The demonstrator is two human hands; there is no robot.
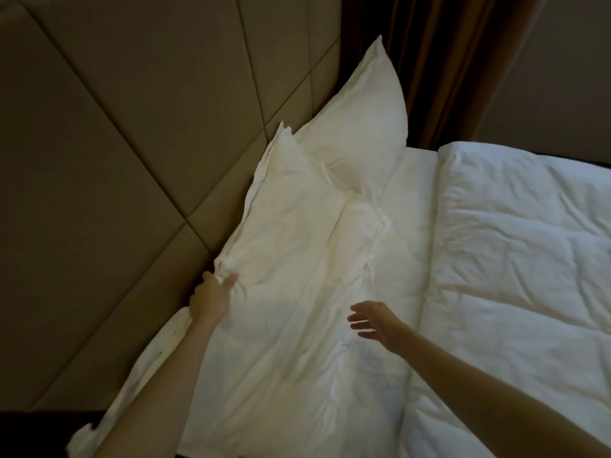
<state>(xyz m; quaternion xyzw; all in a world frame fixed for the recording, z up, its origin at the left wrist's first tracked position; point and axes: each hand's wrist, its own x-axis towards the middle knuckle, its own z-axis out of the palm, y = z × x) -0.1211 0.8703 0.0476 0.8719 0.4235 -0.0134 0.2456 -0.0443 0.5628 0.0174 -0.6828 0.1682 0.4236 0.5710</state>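
A large white pillow (291,259) lies against the padded headboard in the middle of the head view. My left hand (211,295) pinches the pillow's upper left edge, thumb on top and fingers behind the fabric. My right hand (373,322) hovers just above the pillow's right side, fingers spread and relaxed, holding nothing. A second white pillow (360,127) stands propped behind the first, its corner pointing up.
A white duvet (522,246) covers the bed on the right, its folded edge running beside the pillows. A beige padded headboard (115,143) fills the left. Brown curtains (439,61) hang at the top. The bed's dark near edge lies at bottom left.
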